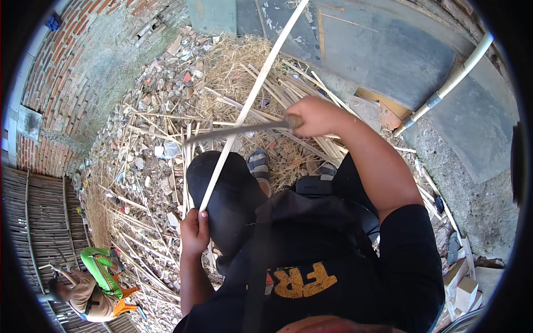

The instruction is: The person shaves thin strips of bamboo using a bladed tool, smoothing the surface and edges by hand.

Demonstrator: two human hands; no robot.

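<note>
My left hand (pixel 195 230) is closed round the lower end of a long pale bamboo strip (pixel 261 80), thumb along its near face. The strip slants up and away over my black-covered left knee (pixel 222 172) and leaves the picture at the top. In my right hand (pixel 319 116) is the wooden handle of a long knife (pixel 255 127), gripped in a fist. Its dark, narrow blade points left and crosses the strip above the knee, the tip bending slightly down. Whether the edge touches or bites into the strip I cannot tell.
Cut strips (pixel 294 91) and a heap of shavings (pixel 233 61) lie on stony, rubble-strewn ground. Grey panels (pixel 383 55) and a pale pipe (pixel 455 77) stand at the right, a brick wall (pixel 72 72) at the left. Another person (pixel 91 288) sits at the lower left.
</note>
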